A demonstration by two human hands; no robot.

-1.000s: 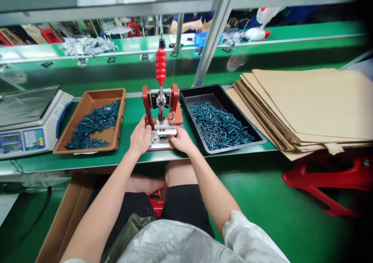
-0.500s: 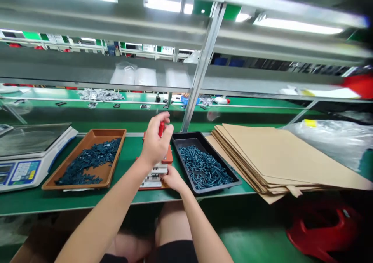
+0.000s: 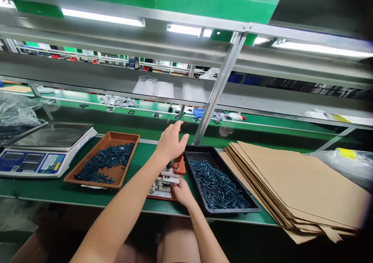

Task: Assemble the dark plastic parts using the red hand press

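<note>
In front of me on the green bench stands a small hand-press fixture (image 3: 170, 178) with metal blocks, an orange-red upper part and a reddish base. My left hand (image 3: 171, 143) is raised over its top, thumb and fingers apart. The palm hides part of the fixture, and whether it touches the red handle below I cannot tell. Low on the fixture's right side, my right hand (image 3: 183, 191) reaches in, its fingertips hidden by the metal parts. Left of the fixture lies a brown tray (image 3: 71, 177) of flat dark-blue pieces; right of it, a black tray (image 3: 204, 153) of small dark-blue rod-like pieces.
A weighing scale (image 3: 48, 150) stands at the left, with plastic bagging beyond it. Stacked cardboard sheets (image 3: 294, 181) lie at the right and overhang the front edge. A metal post (image 3: 220, 84) rises behind the black tray, supporting a shelf with clear bags (image 3: 164, 89).
My view has turned, so the bench sits lower and further right. The red handle showed between my left thumb and fingers before; now the fingers are straighter. My right hand stays at the fixture.
</note>
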